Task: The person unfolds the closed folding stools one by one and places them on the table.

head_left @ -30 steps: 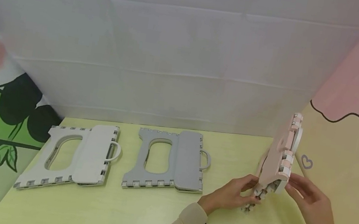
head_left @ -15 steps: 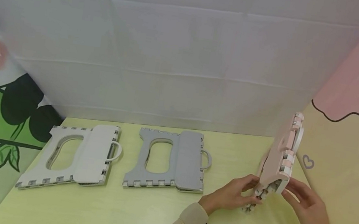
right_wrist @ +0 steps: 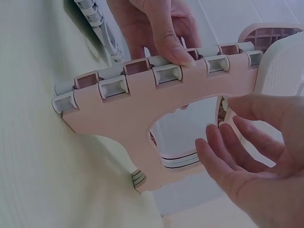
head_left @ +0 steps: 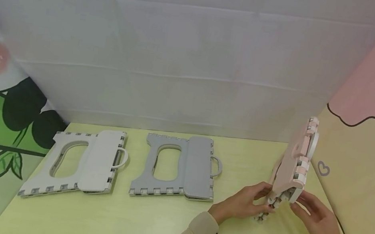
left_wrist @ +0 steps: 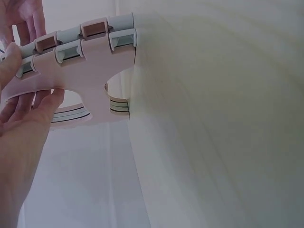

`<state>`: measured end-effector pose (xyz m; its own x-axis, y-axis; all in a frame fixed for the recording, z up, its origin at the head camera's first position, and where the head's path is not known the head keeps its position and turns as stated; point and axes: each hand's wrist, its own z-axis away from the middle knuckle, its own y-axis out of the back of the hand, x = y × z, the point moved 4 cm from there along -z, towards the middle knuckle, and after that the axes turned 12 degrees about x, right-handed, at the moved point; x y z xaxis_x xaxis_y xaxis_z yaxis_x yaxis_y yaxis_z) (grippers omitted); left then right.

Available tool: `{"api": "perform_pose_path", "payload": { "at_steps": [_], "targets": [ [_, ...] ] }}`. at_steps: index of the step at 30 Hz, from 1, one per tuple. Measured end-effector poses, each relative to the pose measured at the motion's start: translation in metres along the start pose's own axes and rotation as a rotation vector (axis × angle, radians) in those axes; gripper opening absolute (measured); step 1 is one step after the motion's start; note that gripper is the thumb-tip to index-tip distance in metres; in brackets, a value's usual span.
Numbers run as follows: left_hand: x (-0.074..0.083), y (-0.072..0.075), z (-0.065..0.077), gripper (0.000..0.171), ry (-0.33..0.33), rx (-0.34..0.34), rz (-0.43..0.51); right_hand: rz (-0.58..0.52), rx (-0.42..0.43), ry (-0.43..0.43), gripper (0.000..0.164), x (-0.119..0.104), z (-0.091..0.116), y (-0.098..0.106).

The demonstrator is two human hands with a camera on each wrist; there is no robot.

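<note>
A pink folding step stool (head_left: 291,163), folded flat, stands on end at the right of the table in the head view. My left hand (head_left: 242,202) grips its near side edge; in the left wrist view, the thumb lies over the hinged edge and the fingers reach into the oval opening. My right hand (right_wrist: 251,156) is at the stool's other face, beside the opening and the white panel (right_wrist: 285,66), fingers loosely bent; whether a fingertip touches is unclear. A white folding stool (head_left: 99,160) and a grey one (head_left: 197,171) lie flat to the left.
The table (head_left: 120,224) has a pale yellow top. A white cloth wall (head_left: 182,51) rises behind it. Printed cloths with cartoon figures hang at the left and right (head_left: 370,83).
My right hand has drawn slightly down and left, towards the near edge. My left hand and the pink stool keep their place; the whole head view has shifted a little.
</note>
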<state>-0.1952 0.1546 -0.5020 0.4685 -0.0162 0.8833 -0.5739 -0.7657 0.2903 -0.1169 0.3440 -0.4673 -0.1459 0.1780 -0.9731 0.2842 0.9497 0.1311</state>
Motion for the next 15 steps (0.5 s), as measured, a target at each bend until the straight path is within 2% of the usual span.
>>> {"api": "perform_pose_path", "payload": {
  "at_steps": [10, 15],
  "targets": [
    [-0.001, -0.001, 0.000, 0.052, 0.045, 0.004, 0.009, -0.170, -0.126, 0.008, 0.050, 0.008, 0.007, -0.008],
    [-0.002, 0.000, 0.000, 0.051, 0.050, 0.010, 0.021, -0.192, -0.156, 0.031, 0.055, 0.008, 0.008, -0.012]
  ]
}}
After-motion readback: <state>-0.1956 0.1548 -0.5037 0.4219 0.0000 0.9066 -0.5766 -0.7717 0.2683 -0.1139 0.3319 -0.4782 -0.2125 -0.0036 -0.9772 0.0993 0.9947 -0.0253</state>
